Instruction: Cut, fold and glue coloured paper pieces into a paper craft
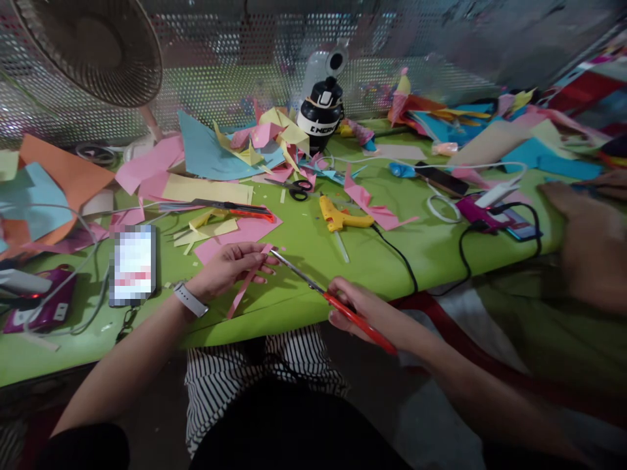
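Narrow pink paper strip (243,287), slanting; red-handled scissors (314,285), tips near its upper end

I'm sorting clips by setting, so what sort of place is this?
Probably a papercraft work area: sheets and scraps of coloured paper strewn over a green-covered table, a yellow plastic glue gun, and long red-handled metal scissors in the person's right hand.

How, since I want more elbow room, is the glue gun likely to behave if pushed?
Lying on its side, the glue gun would probably slide or swivel rather than roll. The cord trailing from its handle may tug it back. The pale stick jutting out behind might snag.
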The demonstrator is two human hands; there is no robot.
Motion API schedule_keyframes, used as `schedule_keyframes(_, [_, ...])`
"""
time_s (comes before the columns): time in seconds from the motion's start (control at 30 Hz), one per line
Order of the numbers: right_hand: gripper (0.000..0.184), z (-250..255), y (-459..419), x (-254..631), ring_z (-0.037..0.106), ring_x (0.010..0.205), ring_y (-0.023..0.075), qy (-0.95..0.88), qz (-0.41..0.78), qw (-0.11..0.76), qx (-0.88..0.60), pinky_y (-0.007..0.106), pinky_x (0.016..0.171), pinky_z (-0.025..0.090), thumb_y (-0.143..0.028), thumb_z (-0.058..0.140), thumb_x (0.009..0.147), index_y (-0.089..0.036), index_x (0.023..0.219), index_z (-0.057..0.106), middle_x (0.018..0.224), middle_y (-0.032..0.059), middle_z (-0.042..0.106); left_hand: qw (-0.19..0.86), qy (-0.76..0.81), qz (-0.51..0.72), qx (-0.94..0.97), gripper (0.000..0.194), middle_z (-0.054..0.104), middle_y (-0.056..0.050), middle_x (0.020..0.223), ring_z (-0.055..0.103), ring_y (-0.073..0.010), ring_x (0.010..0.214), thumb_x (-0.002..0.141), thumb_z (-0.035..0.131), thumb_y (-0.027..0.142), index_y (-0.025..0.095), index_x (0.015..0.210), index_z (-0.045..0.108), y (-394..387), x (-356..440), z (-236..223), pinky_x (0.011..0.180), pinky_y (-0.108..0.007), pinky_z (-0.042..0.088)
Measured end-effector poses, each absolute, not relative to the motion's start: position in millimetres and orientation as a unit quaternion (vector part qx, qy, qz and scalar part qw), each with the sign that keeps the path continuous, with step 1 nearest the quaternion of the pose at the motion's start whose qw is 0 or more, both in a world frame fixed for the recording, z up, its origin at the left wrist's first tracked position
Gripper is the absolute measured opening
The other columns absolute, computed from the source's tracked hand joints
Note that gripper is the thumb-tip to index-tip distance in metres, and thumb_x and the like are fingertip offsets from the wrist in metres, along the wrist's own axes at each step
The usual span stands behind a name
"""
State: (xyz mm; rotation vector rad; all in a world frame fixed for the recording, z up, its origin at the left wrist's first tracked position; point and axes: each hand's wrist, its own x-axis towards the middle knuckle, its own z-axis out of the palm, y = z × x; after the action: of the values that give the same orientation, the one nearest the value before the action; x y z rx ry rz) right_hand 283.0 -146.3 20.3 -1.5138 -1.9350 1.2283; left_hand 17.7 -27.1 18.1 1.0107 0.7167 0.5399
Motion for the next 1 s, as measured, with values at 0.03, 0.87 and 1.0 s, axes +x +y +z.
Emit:
schedule_keyframes(0.03, [0.033, 21, -146, 283, 0.039, 0.051, 0.0097, -0.689, 0.439, 0.194, -0.543, 0.025, 0.05, 0.031, -0.051, 0.055, 0.087, -0.024, 0.085, 0.036, 0.064, -0.0057, 0.048, 0.779, 0.331, 0.253, 0.468, 0.028, 0.076, -0.011, 0.107, 0.073, -0.0153, 0.082, 0.085, 0.073, 0.024, 0.014, 0.11, 0.071, -27, 18, 18, 0.068, -0.024, 0.059])
schedule_keyframes(0.87, [0.037, 14, -144, 283, 0.041, 0.054, 0.0119, -0.686, 0.442, 0.166, -0.553, 0.025, 0.052, 0.028, -0.055, 0.058, 0.085, -0.024, 0.088, 0.038, 0.064, -0.0046, 0.051, 0.799, 0.315, 0.229, 0.458, 0.024, 0.077, -0.011, 0.101, 0.073, -0.0133, 0.075, 0.085, 0.072, 0.02, 0.012, 0.108, 0.072, -28, 19, 18, 0.069, -0.024, 0.06])
schedule_keyframes(1.0, [0.039, 15, -143, 282, 0.041, 0.052, 0.0116, -0.673, 0.449, 0.168, -0.563, 0.025, 0.05, 0.027, -0.057, 0.059, 0.083, -0.024, 0.086, 0.038, 0.06, -0.0058, 0.05, 0.798, 0.317, 0.224, 0.461, 0.024, 0.077, -0.011, 0.101, 0.072, -0.0127, 0.074, 0.085, 0.073, 0.021, 0.012, 0.107, 0.072, -28, 19, 17, 0.071, -0.025, 0.06])
